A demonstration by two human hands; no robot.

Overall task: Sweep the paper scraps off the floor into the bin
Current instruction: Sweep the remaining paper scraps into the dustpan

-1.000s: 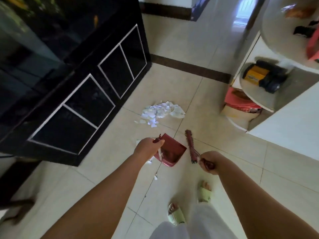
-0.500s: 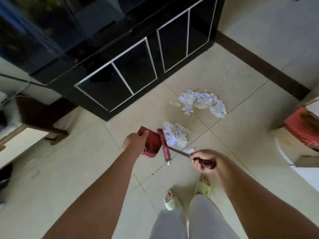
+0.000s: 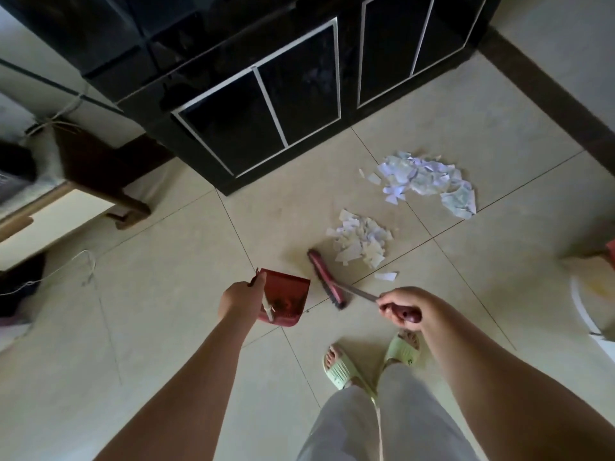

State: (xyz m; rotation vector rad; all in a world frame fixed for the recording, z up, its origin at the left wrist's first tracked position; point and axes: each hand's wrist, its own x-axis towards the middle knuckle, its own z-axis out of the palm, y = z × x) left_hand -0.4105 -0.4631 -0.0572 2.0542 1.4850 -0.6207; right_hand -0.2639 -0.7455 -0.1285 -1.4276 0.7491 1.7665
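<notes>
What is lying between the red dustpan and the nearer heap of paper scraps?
In the head view, the brush head lies between the dustpan and the nearer heap, with bare tile on its dustpan side.

Glossy tile floor, paper scraps

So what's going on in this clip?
A person is sweeping torn paper off a tiled floor. The left hand holds a red dustpan; the right hand grips a red brush, its head beside the nearer pile of scraps. A second pile lies farther off by the black cabinet. No bin is clearly visible.
</notes>
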